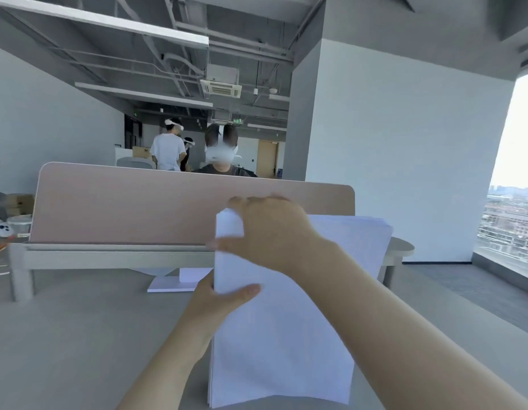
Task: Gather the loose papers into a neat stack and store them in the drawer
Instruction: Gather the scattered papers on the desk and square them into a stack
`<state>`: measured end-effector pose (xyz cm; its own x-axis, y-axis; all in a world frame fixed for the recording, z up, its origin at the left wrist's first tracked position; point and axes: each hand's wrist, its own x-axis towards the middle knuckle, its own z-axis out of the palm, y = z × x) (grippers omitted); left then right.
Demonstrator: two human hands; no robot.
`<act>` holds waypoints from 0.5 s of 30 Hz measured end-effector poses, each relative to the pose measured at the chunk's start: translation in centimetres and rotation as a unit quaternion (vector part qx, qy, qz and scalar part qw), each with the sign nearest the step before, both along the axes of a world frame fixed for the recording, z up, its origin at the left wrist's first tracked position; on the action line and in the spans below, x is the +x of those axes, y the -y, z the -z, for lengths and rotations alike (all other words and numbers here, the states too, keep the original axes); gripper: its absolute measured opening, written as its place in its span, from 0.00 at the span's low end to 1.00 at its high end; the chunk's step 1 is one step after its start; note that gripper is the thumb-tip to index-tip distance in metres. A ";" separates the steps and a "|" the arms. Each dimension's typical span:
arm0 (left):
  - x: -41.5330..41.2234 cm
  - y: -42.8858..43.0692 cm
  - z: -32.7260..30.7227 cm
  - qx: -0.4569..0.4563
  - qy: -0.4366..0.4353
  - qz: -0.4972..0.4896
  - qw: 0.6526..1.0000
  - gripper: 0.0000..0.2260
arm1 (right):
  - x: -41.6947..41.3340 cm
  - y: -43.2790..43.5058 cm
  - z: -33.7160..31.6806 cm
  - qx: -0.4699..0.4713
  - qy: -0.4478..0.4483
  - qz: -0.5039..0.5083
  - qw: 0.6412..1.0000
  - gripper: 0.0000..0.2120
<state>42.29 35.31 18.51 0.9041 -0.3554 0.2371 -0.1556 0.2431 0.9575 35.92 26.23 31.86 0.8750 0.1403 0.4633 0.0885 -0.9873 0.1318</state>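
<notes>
A stack of white papers (286, 335) stands upright on its lower edge on the grey desk (79, 335), slightly fanned at the top right. My left hand (218, 294) grips the stack's left edge, thumb across the front sheet. My right hand (268, 232) reaches over the top left corner, fingers curled on the upper edge. No drawer is in view.
A pink divider panel (138, 202) on a low white shelf (109, 254) runs across the desk's far side. A white stand base (174, 284) sits under the shelf. Persons wearing headsets are beyond the divider. A window lies at the right.
</notes>
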 end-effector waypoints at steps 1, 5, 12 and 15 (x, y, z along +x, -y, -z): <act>-0.1 0.1 0.0 -0.004 -0.001 -0.008 1.000 0.11 | 0.0 0.0 -0.1 -0.002 -0.008 -0.009 1.000 0.31; -0.1 0.6 0.1 -0.017 -0.001 -0.021 1.000 0.16 | -1.2 2.9 -0.8 0.035 0.023 0.012 0.999 0.30; 0.0 0.9 0.2 -0.031 -0.002 -0.023 0.999 0.14 | -4.3 10.1 -0.2 -0.003 -0.020 0.117 0.993 0.31; 0.1 0.8 0.3 -0.020 -0.009 -0.016 1.000 0.13 | -4.6 11.2 -0.1 0.021 -0.031 0.144 0.989 0.37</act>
